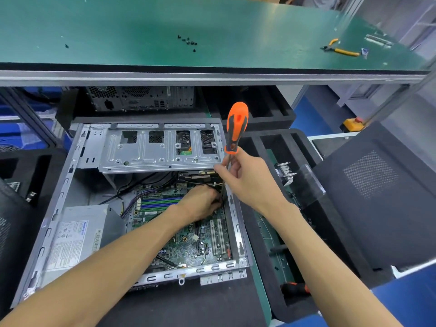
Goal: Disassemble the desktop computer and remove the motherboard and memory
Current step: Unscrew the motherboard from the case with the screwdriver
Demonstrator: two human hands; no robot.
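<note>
The open computer case lies on its side on a dark mat below the front edge of the green table. The motherboard sits in the case's floor, its blue and green memory slots just left of the left hand. That hand reaches into the case near its right wall, fingers curled down among black cables; what they pinch cannot be told. The right hand is above the case's right wall, its fingers pinched together on the shaft of an orange-handled screwdriver held upright. Black screws and yellow pliers lie on the table.
</note>
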